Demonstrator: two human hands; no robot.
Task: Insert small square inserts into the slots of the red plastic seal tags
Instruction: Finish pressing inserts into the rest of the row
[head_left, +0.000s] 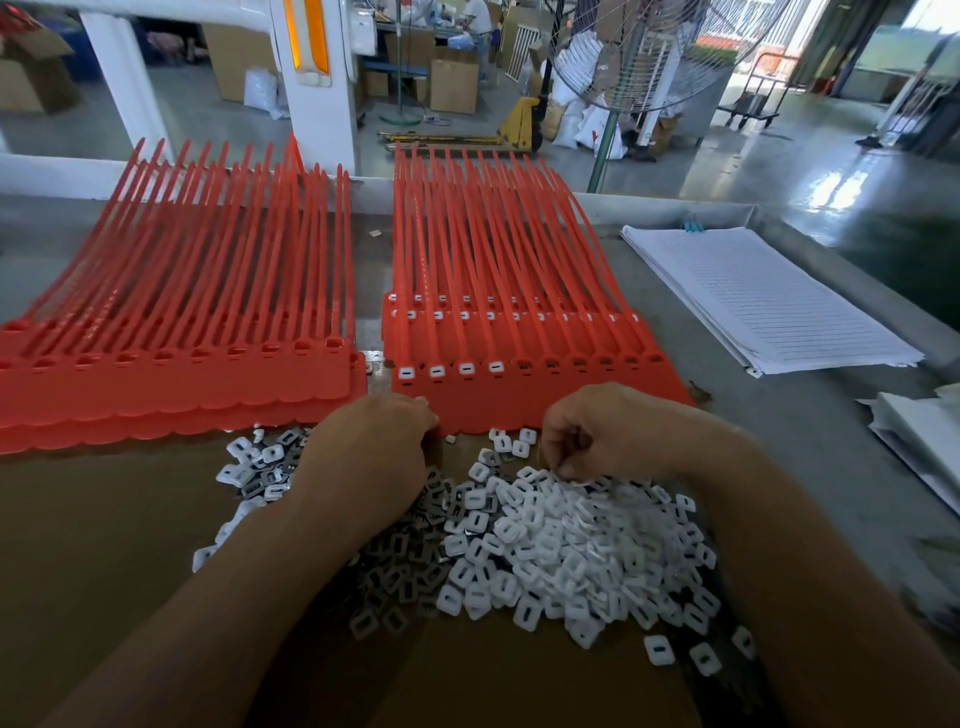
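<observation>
White inserts (571, 551) | left hand (363, 452) fingertips hidden, grip unclear | right hand (597, 436) curled, grip unclear

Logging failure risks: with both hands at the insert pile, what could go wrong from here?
1. White inserts lie mixed with dark metal-looking pieces, so the right hand may grab the wrong part.
2. Only four slots in the front row of red seal tags are filled; an empty slot could be skipped.
3. The left hand by the tag edge might nudge the stack.
</observation>
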